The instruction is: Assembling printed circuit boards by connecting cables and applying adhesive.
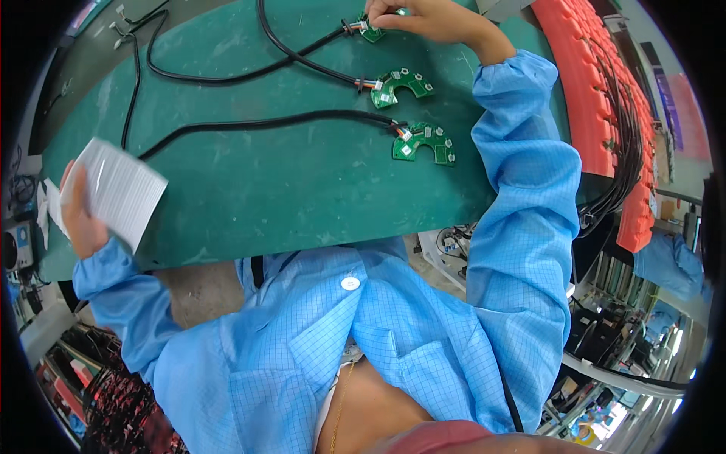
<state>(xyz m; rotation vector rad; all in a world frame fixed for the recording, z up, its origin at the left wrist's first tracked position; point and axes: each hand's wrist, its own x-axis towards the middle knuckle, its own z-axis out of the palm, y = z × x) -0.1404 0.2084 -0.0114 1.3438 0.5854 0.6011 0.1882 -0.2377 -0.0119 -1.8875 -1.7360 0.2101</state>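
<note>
At the left, my left hand (82, 212) is closed round the edge of a white sheet with fine parallel lines (125, 189), held tilted above the table edge. My right hand (416, 17) reaches to the far side, its fingertips pinched together at a green circuit board (373, 32) with a cable plugged in. What lies between those fingertips is too small to make out. Nearer to me lie two more curved green circuit boards, a middle one (386, 97) and a near one (408, 149). Each joins a black cable (265, 125) through a white connector with coloured wires.
A green mat (249, 197) covers the table. Black cables run across it to loose white plugs (117, 30) at the far left. Along the right side stands a red-orange foam rack (582, 91), with a bundle of dark cables (626, 151) hanging over it.
</note>
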